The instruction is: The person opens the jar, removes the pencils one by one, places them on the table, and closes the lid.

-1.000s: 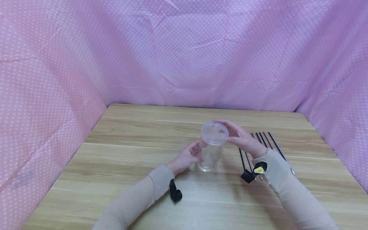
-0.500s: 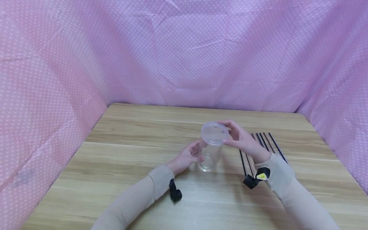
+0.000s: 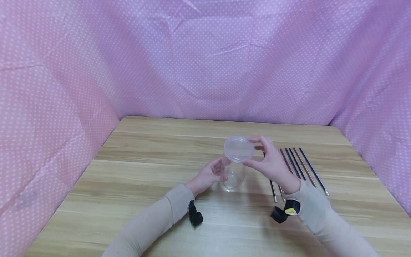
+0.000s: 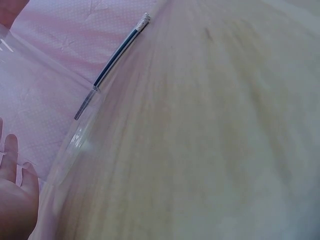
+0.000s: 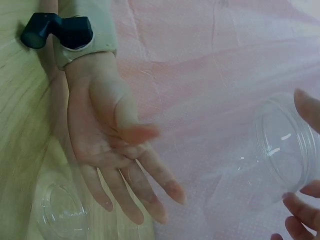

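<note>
A clear plastic jar [image 3: 233,182] stands upright on the table, and a round translucent lid [image 3: 238,150] is at its top. My left hand [image 3: 206,177] holds the jar's left side, thumb in front and fingers behind. In the right wrist view, the fingers of that left hand [image 5: 112,145] show through the clear wall, beside the jar's base [image 5: 62,212]. My right hand [image 3: 274,166] grips the lid's rim, thumb at the near edge and fingers at the far right. Whether the lid is seated or slightly lifted, I cannot tell.
Several pencils [image 3: 309,167] with metal-ringed ends lie side by side right of the jar, partly under my right forearm. The wooden table [image 3: 154,142] is bordered by a pink dotted cloth [image 3: 205,71] at the back and sides.
The right hand has turned clockwise round the lid's rim: its thumb came toward the near side and its fingers went right. The left hand and jar stay in place.
</note>
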`<state>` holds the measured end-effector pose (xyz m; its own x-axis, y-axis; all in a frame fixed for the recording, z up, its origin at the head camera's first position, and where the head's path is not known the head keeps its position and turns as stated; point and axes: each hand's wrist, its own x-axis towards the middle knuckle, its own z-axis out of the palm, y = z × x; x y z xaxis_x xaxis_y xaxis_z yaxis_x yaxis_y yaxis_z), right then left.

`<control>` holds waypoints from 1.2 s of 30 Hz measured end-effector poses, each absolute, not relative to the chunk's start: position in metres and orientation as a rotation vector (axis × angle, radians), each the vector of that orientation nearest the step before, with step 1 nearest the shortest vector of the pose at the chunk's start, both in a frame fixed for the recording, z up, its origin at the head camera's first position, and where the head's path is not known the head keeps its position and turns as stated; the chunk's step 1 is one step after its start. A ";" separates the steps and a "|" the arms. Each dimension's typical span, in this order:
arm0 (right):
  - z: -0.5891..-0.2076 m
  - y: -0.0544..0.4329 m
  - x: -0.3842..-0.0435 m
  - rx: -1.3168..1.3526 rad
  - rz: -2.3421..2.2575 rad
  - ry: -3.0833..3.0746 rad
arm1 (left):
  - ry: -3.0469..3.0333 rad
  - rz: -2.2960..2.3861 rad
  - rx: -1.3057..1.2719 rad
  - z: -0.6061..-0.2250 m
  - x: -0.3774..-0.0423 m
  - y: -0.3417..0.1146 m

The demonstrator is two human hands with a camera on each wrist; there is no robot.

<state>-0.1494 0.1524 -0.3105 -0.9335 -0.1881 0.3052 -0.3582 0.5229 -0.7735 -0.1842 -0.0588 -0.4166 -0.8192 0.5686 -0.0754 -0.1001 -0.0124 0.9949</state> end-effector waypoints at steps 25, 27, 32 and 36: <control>-0.329 0.170 -0.194 1.474 2.238 -2.155 | 1.830 1.870 0.416 -0.418 -0.183 -0.059; -0.330 0.170 -0.196 1.506 2.269 -2.136 | 1.829 1.869 0.413 -0.418 -0.183 -0.059; -0.328 0.170 -0.197 1.530 2.325 -2.115 | 1.818 1.868 0.406 -0.417 -0.183 -0.059; -0.328 0.172 -0.199 1.519 2.301 -2.140 | 1.808 1.875 0.398 -0.417 -0.184 -0.059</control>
<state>-0.1989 0.1719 -0.3277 -0.5726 -0.7426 0.3475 -0.2927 -0.2108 -0.9327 -0.1844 -0.0588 -0.4174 -0.8319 0.5392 -0.1311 -0.1506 0.0080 0.9886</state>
